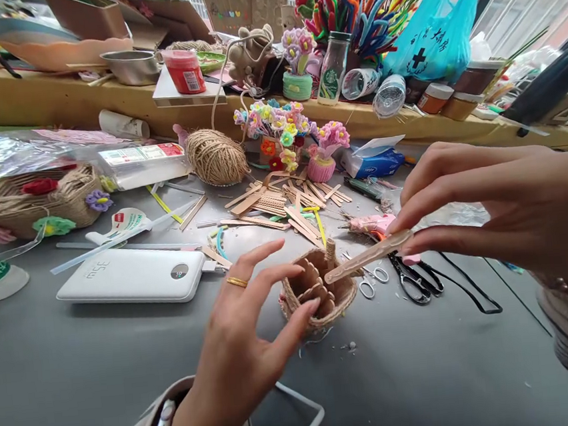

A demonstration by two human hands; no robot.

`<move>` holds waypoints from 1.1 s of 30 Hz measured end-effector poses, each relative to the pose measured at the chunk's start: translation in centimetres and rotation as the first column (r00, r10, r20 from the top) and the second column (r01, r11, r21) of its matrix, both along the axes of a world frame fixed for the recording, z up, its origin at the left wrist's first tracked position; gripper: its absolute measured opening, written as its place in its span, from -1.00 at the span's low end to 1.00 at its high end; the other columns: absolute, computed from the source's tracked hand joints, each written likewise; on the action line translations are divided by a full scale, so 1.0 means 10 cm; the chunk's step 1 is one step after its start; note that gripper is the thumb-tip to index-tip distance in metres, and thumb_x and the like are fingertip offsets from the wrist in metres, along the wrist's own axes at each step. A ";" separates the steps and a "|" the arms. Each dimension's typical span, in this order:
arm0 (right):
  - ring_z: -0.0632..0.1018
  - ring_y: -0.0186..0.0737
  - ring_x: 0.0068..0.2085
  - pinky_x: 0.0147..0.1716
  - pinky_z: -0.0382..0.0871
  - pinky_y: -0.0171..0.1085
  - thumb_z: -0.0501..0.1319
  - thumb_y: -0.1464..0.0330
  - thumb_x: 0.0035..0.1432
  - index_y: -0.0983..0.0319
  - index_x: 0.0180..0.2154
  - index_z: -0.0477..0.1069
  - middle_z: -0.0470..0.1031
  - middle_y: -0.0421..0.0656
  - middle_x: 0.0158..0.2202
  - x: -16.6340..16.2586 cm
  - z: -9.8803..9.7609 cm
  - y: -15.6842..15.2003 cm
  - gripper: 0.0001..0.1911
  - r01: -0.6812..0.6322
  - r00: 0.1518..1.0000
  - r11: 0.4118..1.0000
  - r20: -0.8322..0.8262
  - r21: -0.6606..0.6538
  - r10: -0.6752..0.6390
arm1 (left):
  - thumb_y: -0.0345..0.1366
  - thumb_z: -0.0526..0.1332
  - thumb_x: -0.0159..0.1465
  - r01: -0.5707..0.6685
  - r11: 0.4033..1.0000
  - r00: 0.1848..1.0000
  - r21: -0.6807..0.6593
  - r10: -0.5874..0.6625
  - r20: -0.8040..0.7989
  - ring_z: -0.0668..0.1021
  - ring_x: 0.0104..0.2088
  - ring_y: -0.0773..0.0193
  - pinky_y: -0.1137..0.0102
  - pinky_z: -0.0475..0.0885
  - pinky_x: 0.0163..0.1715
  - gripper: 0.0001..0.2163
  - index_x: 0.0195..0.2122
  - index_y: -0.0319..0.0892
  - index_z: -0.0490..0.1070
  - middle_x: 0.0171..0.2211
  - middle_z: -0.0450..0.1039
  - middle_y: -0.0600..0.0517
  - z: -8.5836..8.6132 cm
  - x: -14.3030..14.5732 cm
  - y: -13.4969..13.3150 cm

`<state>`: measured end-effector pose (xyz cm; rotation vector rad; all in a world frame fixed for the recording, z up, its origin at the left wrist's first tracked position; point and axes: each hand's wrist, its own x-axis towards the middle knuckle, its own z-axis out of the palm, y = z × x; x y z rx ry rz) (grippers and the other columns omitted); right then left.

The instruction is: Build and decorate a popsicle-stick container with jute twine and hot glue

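Head view, nearest first: our left hand (237,351) hovered low over the grey bench (80,393), its fingers (267,251) spread and released, gripping nothing, with one fingertip touching the near rim of the small twine basket (340,298). The basket stood upright on the bench between both hands, short sticks lining its inside. Our right hand (505,212) pinched a flat wooden stick (368,256) at one end, the free end resting at the basket's far rim. We judged the step in hand to be fitting this stick to the basket; seating it would call for a braced basket and a careful angle. Just beyond lay scissors (414,281), a white power bank (129,276), loose sticks (283,206), then a twine ball (217,156) and pipe-cleaner flowers (280,123).
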<state>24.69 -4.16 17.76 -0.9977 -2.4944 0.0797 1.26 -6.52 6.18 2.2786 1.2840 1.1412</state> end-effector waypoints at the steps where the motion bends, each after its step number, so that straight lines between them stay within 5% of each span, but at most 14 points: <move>1: 0.43 -0.45 -0.38 -0.43 0.31 -0.45 0.24 0.24 0.04 0.18 -0.40 0.48 0.43 -0.22 -0.43 -0.01 0.01 0.01 -0.84 -0.009 1.000 1.000 0.017 0.005 0.009 | -0.36 0.20 0.13 -0.032 0.998 0.999 0.063 0.034 -0.026 0.41 -0.01 0.19 0.20 0.29 0.05 -0.85 -0.25 -0.08 0.37 -0.01 0.34 0.00 0.04 0.02 -0.01; 5: 0.44 -0.38 -0.37 -0.46 0.30 -0.39 0.23 0.23 0.04 0.15 -0.40 0.49 0.44 -0.21 -0.43 -0.04 0.02 0.01 -0.85 -0.029 0.999 1.000 0.045 0.011 0.029 | -0.42 0.20 0.12 -0.070 0.981 0.992 0.181 0.087 -0.089 0.45 -0.11 0.17 0.05 0.27 0.02 -0.90 -0.34 -0.10 0.43 -0.13 0.41 -0.01 0.12 0.09 -0.03; 33: 0.46 -0.27 -0.41 -0.50 0.31 -0.29 0.23 0.18 0.01 0.08 -0.46 0.50 0.45 -0.21 -0.45 -0.11 0.01 0.06 -0.84 -0.018 0.998 1.000 0.064 -0.006 0.019 | -0.43 0.17 0.14 -0.077 0.991 0.984 0.109 0.093 -0.149 0.49 -0.24 0.16 -0.03 0.27 -0.03 -0.90 -0.45 -0.12 0.43 -0.24 0.48 0.02 0.12 0.17 -0.02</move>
